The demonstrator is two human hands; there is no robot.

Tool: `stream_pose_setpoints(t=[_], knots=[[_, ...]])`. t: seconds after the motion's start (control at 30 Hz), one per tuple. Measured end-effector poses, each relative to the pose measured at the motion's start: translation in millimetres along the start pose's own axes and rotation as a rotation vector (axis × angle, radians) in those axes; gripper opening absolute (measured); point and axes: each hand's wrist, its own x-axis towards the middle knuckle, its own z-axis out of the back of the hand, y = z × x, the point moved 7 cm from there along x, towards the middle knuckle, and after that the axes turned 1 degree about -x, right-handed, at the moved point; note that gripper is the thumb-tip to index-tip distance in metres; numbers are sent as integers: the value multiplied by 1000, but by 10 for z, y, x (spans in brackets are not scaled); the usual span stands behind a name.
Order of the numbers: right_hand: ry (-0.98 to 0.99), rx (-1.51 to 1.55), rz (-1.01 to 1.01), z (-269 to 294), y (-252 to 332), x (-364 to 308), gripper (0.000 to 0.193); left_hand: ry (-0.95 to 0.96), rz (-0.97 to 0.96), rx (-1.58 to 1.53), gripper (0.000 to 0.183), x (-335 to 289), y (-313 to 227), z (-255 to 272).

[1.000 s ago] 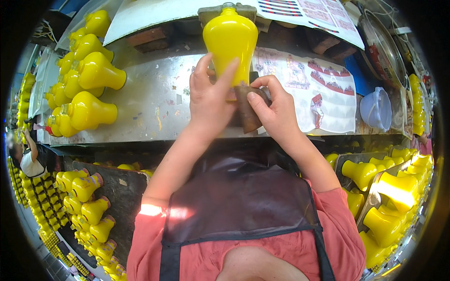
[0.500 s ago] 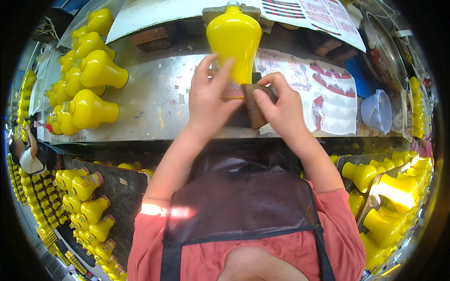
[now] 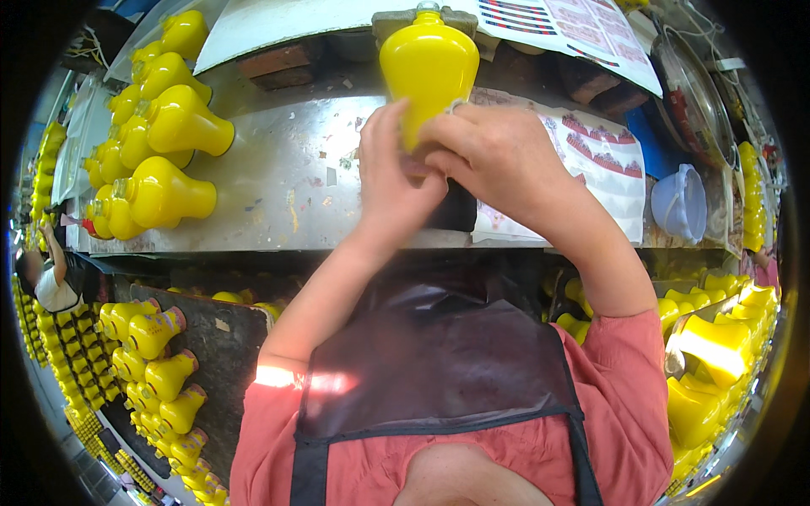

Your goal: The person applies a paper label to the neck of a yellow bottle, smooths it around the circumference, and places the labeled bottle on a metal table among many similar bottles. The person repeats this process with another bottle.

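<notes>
A glossy yellow bottle [image 3: 429,63] lies with its clear glass neck pointing away from me, in a notched grey rest [image 3: 460,22]. My left hand [image 3: 392,173] closes on the left of its narrow base end. Across the right of that end, my right hand [image 3: 502,148] bends over with curled fingers, its fingertips close to the left hand. What the right fingers grip is hidden; the brown flat pad seen earlier does not show. My hands cover most of the bottle's base. Beneath them, part of a dark block or pad [image 3: 456,211] shows on the metal bench [image 3: 278,202].
Several yellow bottles [image 3: 173,194] lie stacked at the bench's left. Printed transfer sheets [image 3: 603,190] and a pale blue bucket [image 3: 677,204] are on the right. More yellow bottles flank me on boards [image 3: 224,363]. A person [image 3: 55,282] works far left.
My right hand has swung up and over the bottle's base, with its elbow out to the right. The brown pad is out of sight. The patterned band at the base is now mostly covered.
</notes>
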Motion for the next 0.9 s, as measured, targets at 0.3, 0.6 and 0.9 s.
stream_pose_setpoints(t=[0.3,0.6,0.9], knots=[[-63,38,-270,10,-182,-174,24,123,-110,299,100,22,-127,9],[-81,349,-696,-203,-295,-627,21,158,-192,231,101,25,-25,66],[-104,662,-883,-508,-346,-850,17,167,-193,352,101,74,-126,57]])
